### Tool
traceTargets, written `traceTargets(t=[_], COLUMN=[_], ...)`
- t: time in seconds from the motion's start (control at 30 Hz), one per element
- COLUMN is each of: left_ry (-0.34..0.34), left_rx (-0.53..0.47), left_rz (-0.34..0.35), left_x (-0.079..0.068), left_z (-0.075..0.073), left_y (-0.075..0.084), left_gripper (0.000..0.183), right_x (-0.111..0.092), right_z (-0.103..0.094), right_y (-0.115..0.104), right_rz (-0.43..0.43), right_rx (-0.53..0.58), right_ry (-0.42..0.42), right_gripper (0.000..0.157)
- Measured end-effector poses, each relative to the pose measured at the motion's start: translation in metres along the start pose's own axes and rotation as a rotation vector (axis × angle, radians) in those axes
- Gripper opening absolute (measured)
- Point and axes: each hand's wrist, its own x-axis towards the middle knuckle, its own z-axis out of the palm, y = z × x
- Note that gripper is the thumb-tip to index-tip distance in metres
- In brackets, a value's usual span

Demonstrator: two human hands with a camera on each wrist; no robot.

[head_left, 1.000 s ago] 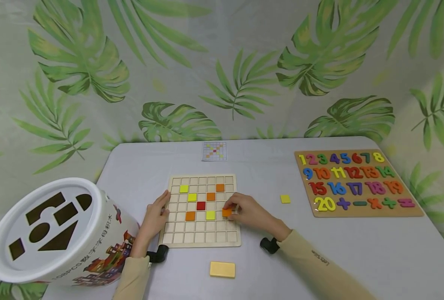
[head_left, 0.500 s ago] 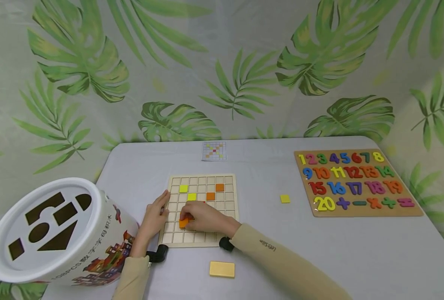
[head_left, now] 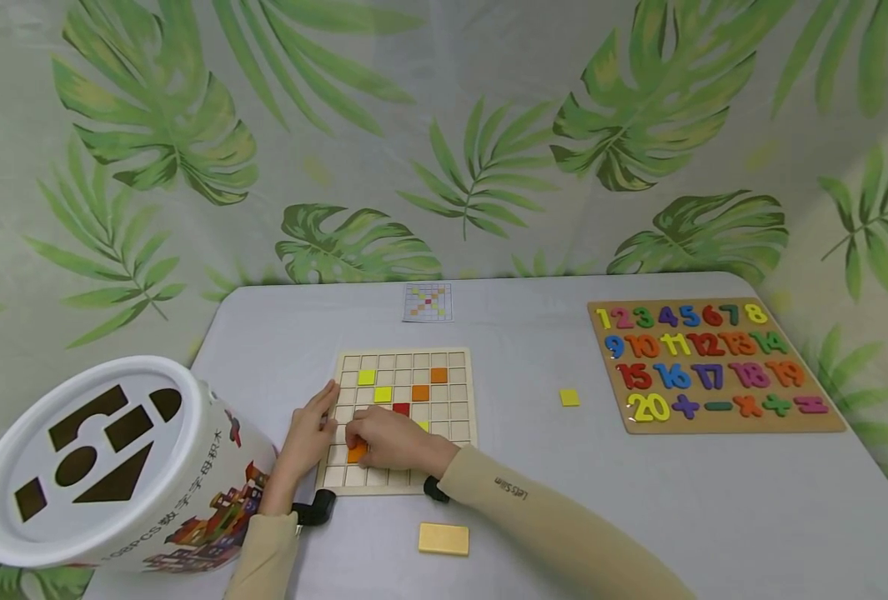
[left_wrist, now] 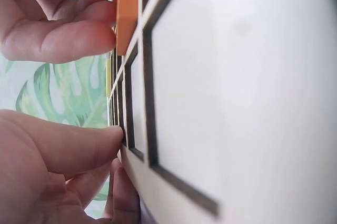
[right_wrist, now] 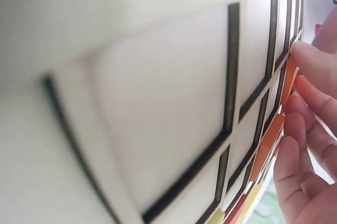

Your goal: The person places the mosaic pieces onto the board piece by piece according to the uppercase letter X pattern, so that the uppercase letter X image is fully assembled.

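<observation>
A wooden grid board (head_left: pixel 457 475) lies on the table with yellow, orange and red square tiles in its cells. At its left edge my left hand (head_left: pixel 312 433) grips the rim; in the left wrist view the thumb (left_wrist: pixel 79 147) lies on top and the fingers at the side. My right hand (head_left: pixel 394 439) pinches an orange tile (head_left: pixel 357 452) over the lower left cells. That tile (left_wrist: pixel 126 16) stands tilted against the grid in the left wrist view. Just beside it, another orange tile (right_wrist: pixel 267 145) sits in a cell. The right hand covers some tiles in the head view.
A loose yellow tile (head_left: pixel 569 397) lies right of the board, and a yellow block (head_left: pixel 444 539) lies in front. Behind the board is a small pattern card (head_left: pixel 427 302). A number puzzle board (head_left: pixel 714 422) sits at right, a white bucket (head_left: pixel 211 467) at left.
My right hand has carried the orange tile from the board's right side leftward to the lower left cells. The left hand has stayed at the left edge.
</observation>
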Motion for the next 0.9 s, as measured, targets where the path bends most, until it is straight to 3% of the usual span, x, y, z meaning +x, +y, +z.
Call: traceTargets(t=[0.13,0.33,0.43,0.53,0.73,0.9], left_ry=[0.007,0.001,-0.008,-0.013,-0.025,-0.025], left_rx=[-0.002,-0.041,-0.05,-0.052,-0.048,-0.044], left_rz=[0.008,0.0,-0.009,-0.024,-0.037,-0.039], left_x=[0.001,0.001,0.001,0.001,0.001,0.0], left_z=[0.001,0.003,0.004,0.004,0.002,0.002], left_y=[0.0,0.0,0.001,0.002,0.003,0.004], left_gripper=[0.054,0.053,0.053,0.053,0.053,0.053], right_x=[-0.004,-0.034,-0.063,-0.099,-0.177,-0.219], right_z=[-0.004,-0.029,-0.042,-0.053,-0.063,-0.064], right_y=[0.001,0.023,0.047,0.077,0.135,0.158], right_rz=[0.002,0.082,0.144,0.217,0.393,0.5], right_rx=[0.045,0.285,0.375,0.387,0.305,0.249], right_ry=[0.006,0.082,0.161,0.243,0.38,0.395], right_gripper=[0.015,0.013,0.014,0.017,0.021,0.024])
